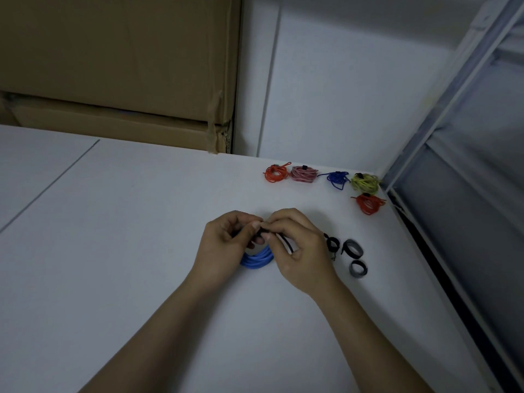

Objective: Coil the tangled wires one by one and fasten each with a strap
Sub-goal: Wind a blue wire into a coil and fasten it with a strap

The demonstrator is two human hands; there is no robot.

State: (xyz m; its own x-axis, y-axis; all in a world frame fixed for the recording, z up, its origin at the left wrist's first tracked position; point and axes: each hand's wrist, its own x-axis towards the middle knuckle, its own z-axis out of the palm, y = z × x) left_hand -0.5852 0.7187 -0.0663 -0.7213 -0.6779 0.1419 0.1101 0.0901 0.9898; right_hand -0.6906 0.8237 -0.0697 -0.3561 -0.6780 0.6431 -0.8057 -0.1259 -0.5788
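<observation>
Wires: a light-blue coil (257,260) is lying on the white table (141,251) in front of the person, partly hidden under both hands.
Finished bundles: five coils are sitting near the table's far right corner, well apart from the hands: an orange coil (275,173), a pink coil (303,174), a dark-blue coil (337,178), a yellow coil (365,182) and a red coil (368,204). Dark straps are showing on some of them; on the others the detail is too small to tell.
Left hand: the left hand (226,245) is curling over the top of the light-blue coil, its fingertips meeting those of the other hand.
Right hand: the right hand (300,248) is pinching a black strap (286,242), whose loose end is trailing under the palm.
Step in hand: the two hands are working together at the coil's upper edge, apparently wrapping the strap around it; whether it is closing yet cannot be told.
Spare straps: three rolled straps are waiting just right of the hands: a black one (332,243) and two grey ones (353,248) (358,268).
Progress: five bundles are appearing done and a sixth is being fastened; no loose tangled wire is showing on the table, so the job is looking close to its end.
Backdrop: cardboard boxes (113,66) are standing behind the table.
</observation>
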